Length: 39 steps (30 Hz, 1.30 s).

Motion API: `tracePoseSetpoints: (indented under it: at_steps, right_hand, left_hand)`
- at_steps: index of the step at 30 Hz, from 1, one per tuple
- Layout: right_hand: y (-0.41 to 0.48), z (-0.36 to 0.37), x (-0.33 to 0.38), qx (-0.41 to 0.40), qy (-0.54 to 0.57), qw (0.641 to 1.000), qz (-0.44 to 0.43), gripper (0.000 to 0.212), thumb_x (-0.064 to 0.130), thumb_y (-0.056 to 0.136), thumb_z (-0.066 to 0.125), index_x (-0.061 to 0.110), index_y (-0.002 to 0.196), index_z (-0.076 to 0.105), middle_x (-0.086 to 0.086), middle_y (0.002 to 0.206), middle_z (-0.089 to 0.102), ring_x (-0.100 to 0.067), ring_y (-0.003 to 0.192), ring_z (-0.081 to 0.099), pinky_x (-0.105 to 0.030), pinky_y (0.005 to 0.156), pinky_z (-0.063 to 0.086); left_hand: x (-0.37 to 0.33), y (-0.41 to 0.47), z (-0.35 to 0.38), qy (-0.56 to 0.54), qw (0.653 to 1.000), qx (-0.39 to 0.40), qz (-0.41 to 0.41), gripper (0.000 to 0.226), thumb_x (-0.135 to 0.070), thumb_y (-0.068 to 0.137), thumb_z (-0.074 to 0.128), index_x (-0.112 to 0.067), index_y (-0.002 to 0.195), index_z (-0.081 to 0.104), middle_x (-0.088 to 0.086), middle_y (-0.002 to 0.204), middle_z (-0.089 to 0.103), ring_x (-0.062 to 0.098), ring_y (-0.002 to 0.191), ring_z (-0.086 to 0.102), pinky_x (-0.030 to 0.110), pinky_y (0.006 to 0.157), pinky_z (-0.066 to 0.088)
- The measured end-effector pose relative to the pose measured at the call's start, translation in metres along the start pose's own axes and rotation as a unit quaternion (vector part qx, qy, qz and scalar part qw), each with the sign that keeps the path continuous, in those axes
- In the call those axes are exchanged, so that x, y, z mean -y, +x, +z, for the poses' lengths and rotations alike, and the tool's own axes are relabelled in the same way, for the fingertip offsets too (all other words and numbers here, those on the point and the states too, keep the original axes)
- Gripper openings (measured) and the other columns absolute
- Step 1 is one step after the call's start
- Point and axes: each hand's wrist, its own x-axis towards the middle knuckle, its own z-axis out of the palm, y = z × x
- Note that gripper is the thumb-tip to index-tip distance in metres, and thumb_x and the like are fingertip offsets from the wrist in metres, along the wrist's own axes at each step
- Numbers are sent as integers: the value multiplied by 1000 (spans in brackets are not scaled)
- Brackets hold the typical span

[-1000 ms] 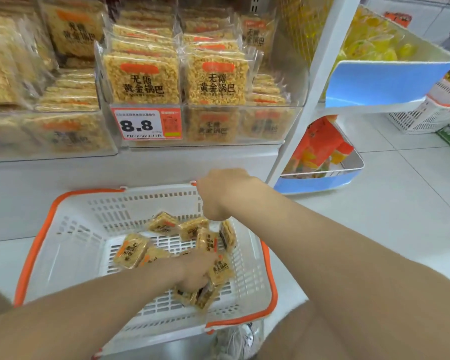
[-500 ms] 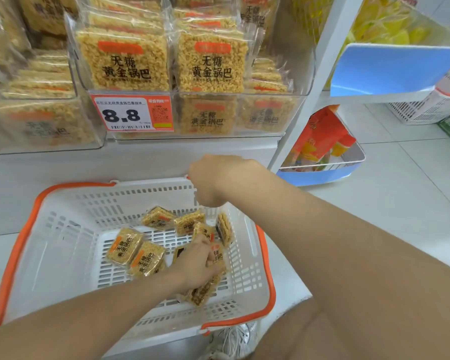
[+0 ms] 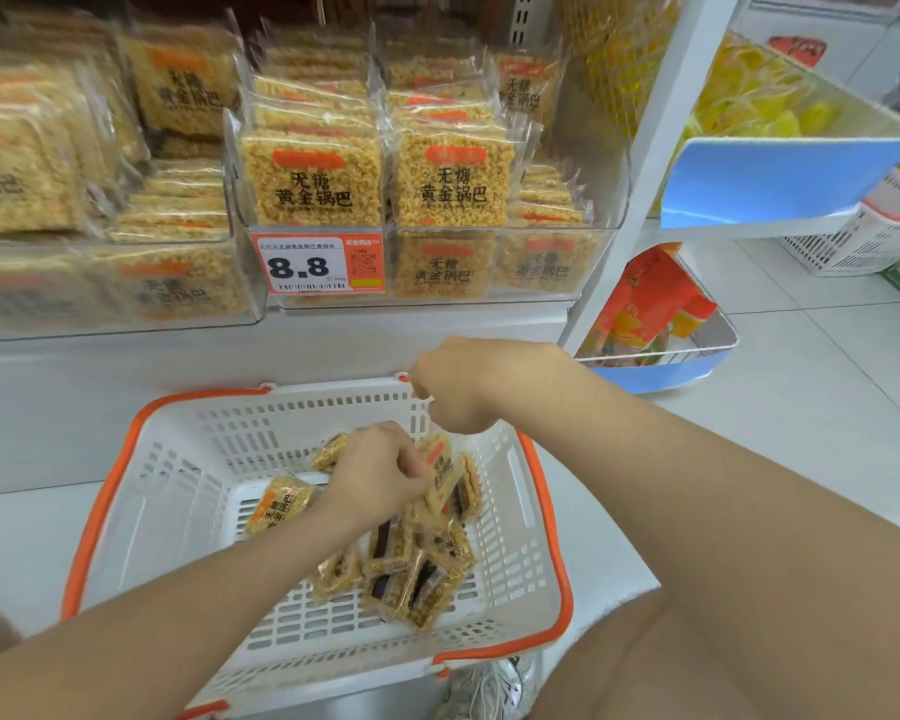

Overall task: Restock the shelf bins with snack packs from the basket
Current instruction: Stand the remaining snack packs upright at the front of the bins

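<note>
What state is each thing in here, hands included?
Basket, part full, handles folded down.
Loose packs, piled inside it.
Left hand, grips one snack pack, held upright.
Right hand, grips the basket's far rim.
Shelf bins, nearly full.

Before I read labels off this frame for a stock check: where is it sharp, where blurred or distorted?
Head view: the price tag and front snack packs read sharp; the left-edge packs smear; the shelf upright leans from wide-angle distortion; light is even.

Fingers of right hand (image 3: 458, 387) hidden at basket (image 3: 178, 475) rim; leftmost shelf packs (image 3: 17, 174) blurry.
</note>
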Motion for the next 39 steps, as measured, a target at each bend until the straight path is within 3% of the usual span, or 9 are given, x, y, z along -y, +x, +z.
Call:
tracePoseSetpoints:
  at_steps: [7, 13, 18, 22, 25, 29, 32, 36, 39]
  right_hand:
    - [-12, -14, -15, 7, 8, 1000, 2, 66, 6, 94, 53, 24, 156, 39, -9, 140, 55, -33, 121, 57, -46, 96, 55]
    - [-30, -32, -19, -77, 98, 992, -37, 28, 7, 98, 57, 16, 122, 68, -4, 105, 71, -25, 94, 64, -43, 82, 56]
    - [-45, -40, -16, -111, 135, 983, -56, 24, 8, 95, 58, 16, 113, 71, -10, 100, 73, -30, 93, 67, -51, 82, 58]
    - [-56, -47, -17, -140, 162, 974, -70, 21, 29, 86, 73, 25, 107, 70, -3, 93, 74, -21, 82, 69, -47, 76, 60]
    - [-65, -52, -17, -225, 173, 956, -78, 27, 50, 86, 76, 28, 97, 64, 2, 87, 69, -14, 79, 63, -44, 72, 55]
    - [-78, -67, -17, -367, 238, 898, -49, 12, 36, 85, 69, 28, 92, 65, 5, 76, 67, -16, 73, 62, -50, 68, 54]
    - [-86, -79, -22, -484, 311, 818, 4, 11, 35, 82, 57, 26, 88, 59, 7, 75, 64, -15, 72, 61, -42, 65, 53]
    - [-79, -89, -38, -689, 366, 616, 106, 18, 27, 89, 57, 20, 105, 55, 5, 84, 61, -14, 75, 54, -37, 66, 41]
    - [-64, -92, -59, -714, 322, 593, 186, 31, 27, 100, 54, 13, 127, 50, -4, 119, 57, -17, 94, 49, -38, 75, 40]
  left_hand:
    - [-44, 8, -97, -119, 992, 26, 28, 24, -5, 70, 94, -18, 59, 77, -2, 80, 75, 14, 71, 72, 33, 72, 62]
    - [-56, -1, -147, -199, 980, 18, 2, 23, 5, 77, 87, -9, 76, 70, 14, 93, 78, 37, 86, 77, 39, 68, 58]
    - [-69, -7, -165, -219, 975, -19, 21, 25, 11, 78, 82, -7, 83, 65, 5, 96, 79, 35, 90, 77, 51, 78, 63]
    - [-90, -8, -176, -219, 973, -33, 68, 25, 14, 77, 80, -6, 87, 67, 2, 100, 79, 23, 89, 78, 37, 78, 64]
    - [-107, -5, -185, -235, 964, -59, 108, 26, 12, 80, 77, -9, 93, 71, 1, 104, 79, 20, 93, 78, 39, 84, 65]
    - [-128, 3, -196, -224, 940, -186, 175, 31, -6, 91, 77, -20, 116, 66, -3, 101, 75, 14, 88, 76, 28, 78, 63]
    - [-137, 11, -202, -96, 911, -314, 249, 20, -11, 99, 67, -16, 118, 63, -5, 97, 69, 9, 84, 69, 20, 72, 56]
    - [-135, 30, -204, 91, 891, -336, 292, 29, -10, 95, 65, -11, 124, 62, 2, 119, 63, 19, 116, 56, 31, 101, 46]
    - [-134, 42, -197, 168, 902, -296, 266, 48, -18, 94, 66, -11, 140, 55, 7, 146, 56, 26, 144, 42, 46, 124, 30]
